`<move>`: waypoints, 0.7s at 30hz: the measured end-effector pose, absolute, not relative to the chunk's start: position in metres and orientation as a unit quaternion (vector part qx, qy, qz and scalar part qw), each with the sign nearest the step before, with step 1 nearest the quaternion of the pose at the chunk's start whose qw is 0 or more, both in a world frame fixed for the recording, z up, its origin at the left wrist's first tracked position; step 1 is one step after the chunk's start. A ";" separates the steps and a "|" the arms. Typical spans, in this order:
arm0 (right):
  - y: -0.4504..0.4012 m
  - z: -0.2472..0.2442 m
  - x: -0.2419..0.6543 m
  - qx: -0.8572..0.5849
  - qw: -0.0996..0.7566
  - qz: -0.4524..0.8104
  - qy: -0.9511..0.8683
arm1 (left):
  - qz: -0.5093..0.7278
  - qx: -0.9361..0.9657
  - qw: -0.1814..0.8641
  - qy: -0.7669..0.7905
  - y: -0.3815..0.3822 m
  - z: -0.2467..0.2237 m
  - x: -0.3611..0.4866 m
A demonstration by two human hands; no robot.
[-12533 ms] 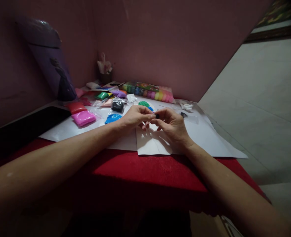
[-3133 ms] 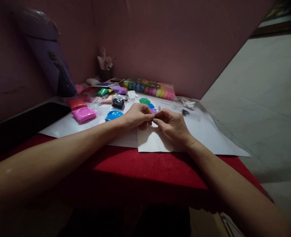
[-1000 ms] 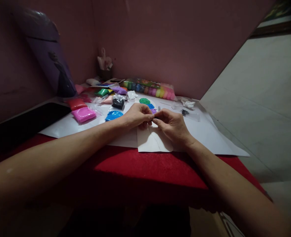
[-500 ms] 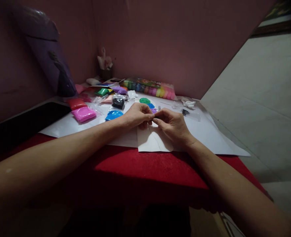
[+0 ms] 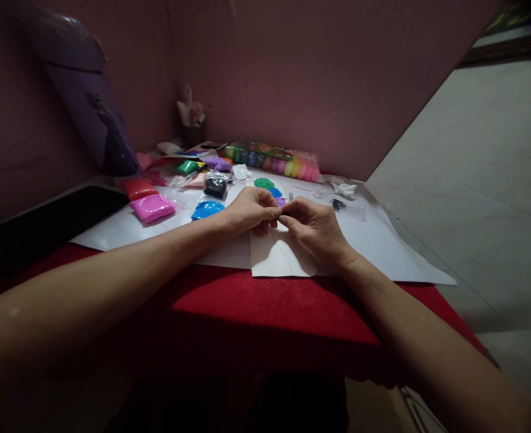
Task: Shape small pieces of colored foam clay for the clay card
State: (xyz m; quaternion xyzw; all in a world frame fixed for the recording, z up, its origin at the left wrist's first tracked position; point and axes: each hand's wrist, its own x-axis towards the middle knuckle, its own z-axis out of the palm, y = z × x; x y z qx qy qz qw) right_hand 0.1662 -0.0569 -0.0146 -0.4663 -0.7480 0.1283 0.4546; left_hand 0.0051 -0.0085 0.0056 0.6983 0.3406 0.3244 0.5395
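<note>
My left hand (image 5: 254, 210) and my right hand (image 5: 316, 231) meet fingertip to fingertip above a white sheet of paper (image 5: 265, 258). Both are closed in a pinch around something small and dark between the fingertips, too small to make out. Thin curved lines run down the paper below my fingers. At its far end are textured patches: a green one (image 5: 264, 183), a blue one (image 5: 275, 193) and a purple one (image 5: 280, 202), partly hidden by my hands. Left of my left hand lies a packet of blue clay (image 5: 208, 209).
Packets of pink clay (image 5: 153, 208), red clay (image 5: 138, 189) and black clay (image 5: 215, 187) lie to the left. Behind stands a long bag of colourful clay (image 5: 276, 161). Small black pieces (image 5: 338, 205) and crumpled white tissue (image 5: 344, 188) lie right. A red cloth (image 5: 265, 307) covers the table.
</note>
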 end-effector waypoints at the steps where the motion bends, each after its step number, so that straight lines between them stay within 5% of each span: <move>1: -0.057 -0.015 0.166 -0.467 0.453 0.128 -0.748 | 0.324 0.698 0.539 0.341 -0.009 0.006 0.005; 21: -0.058 -0.014 0.165 -0.467 0.452 0.121 -0.751 | 0.320 0.709 0.520 0.353 -0.009 0.006 0.006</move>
